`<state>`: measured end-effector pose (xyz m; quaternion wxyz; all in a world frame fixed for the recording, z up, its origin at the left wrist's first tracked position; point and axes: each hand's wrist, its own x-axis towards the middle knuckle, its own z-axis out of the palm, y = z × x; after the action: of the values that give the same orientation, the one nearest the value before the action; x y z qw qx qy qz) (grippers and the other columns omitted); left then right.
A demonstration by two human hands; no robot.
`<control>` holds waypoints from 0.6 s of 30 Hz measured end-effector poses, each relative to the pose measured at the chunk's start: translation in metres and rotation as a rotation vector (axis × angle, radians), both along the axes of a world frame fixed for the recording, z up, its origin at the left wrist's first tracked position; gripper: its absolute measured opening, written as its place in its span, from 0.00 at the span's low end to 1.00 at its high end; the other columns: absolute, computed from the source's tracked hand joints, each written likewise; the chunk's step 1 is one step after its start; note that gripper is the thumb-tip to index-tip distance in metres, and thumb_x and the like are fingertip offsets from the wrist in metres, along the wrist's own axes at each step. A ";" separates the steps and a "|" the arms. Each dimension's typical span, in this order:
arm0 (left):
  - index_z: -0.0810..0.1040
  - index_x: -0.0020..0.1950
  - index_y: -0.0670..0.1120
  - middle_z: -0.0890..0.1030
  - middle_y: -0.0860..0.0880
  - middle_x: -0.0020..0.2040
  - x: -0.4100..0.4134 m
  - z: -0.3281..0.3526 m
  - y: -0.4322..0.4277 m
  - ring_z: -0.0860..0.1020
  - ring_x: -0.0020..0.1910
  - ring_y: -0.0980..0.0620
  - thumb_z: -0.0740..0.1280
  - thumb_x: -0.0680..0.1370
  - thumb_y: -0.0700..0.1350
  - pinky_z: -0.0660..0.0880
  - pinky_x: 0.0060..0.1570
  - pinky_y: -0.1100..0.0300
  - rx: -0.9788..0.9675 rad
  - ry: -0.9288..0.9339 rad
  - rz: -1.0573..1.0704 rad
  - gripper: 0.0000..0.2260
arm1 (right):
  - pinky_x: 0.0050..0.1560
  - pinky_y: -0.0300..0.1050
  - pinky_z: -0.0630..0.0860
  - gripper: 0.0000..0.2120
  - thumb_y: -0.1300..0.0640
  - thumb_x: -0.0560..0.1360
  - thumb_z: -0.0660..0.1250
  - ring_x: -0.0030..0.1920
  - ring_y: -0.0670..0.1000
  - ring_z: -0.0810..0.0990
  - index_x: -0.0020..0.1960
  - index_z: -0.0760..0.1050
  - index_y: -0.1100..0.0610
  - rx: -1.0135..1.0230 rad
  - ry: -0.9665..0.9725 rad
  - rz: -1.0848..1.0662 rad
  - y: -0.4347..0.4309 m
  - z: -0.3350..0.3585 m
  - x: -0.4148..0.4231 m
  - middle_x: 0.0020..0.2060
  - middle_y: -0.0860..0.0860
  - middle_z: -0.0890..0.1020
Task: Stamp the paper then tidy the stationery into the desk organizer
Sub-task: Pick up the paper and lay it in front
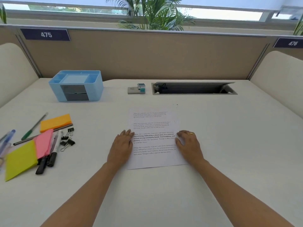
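Note:
A printed sheet of paper [154,125] lies flat in the middle of the white desk. My left hand [121,147] rests palm down on its left edge and my right hand [190,145], wearing a ring, rests palm down on its right edge; neither holds anything. Beyond the paper stand a small teal stamp [141,88] and a grey ink pad [133,90]. A light blue desk organizer [76,86] sits at the back left. Loose stationery lies at the left: orange sticky notes [55,122], pink notes [44,143], yellow-green notes [20,159], black binder clips [67,139], a green pen [33,127], black markers [47,159].
An open cable hatch [193,89] is set in the desk behind the paper at the right. A tan partition [147,54] closes the back. Blue pens [7,139] lie at the far left edge. Cream side panels flank the desk.

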<state>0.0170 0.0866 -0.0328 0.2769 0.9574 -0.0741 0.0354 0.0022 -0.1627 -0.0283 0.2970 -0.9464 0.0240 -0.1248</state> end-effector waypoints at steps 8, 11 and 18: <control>0.66 0.71 0.45 0.63 0.48 0.74 -0.004 -0.001 0.000 0.57 0.75 0.52 0.53 0.80 0.38 0.49 0.74 0.58 -0.044 -0.019 0.029 0.19 | 0.60 0.38 0.65 0.15 0.59 0.76 0.63 0.63 0.53 0.71 0.60 0.76 0.62 -0.004 -0.011 -0.007 0.000 -0.001 0.000 0.59 0.55 0.78; 0.65 0.71 0.45 0.63 0.48 0.74 -0.003 -0.002 0.000 0.57 0.75 0.52 0.53 0.80 0.38 0.49 0.74 0.58 -0.047 -0.024 0.026 0.19 | 0.61 0.40 0.65 0.15 0.59 0.76 0.63 0.64 0.53 0.71 0.61 0.75 0.62 -0.007 -0.004 -0.009 0.001 0.001 -0.001 0.59 0.55 0.78; 0.64 0.72 0.45 0.62 0.48 0.74 -0.006 0.001 0.002 0.57 0.75 0.52 0.53 0.80 0.39 0.49 0.73 0.59 -0.105 -0.025 0.016 0.19 | 0.62 0.42 0.65 0.14 0.58 0.76 0.64 0.62 0.54 0.72 0.60 0.76 0.60 0.065 0.003 -0.065 0.000 0.004 -0.003 0.59 0.54 0.78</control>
<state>0.0111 0.0882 -0.0318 0.3256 0.9415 -0.0680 0.0536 -0.0012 -0.1623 -0.0245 0.3234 -0.9351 0.0591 -0.1320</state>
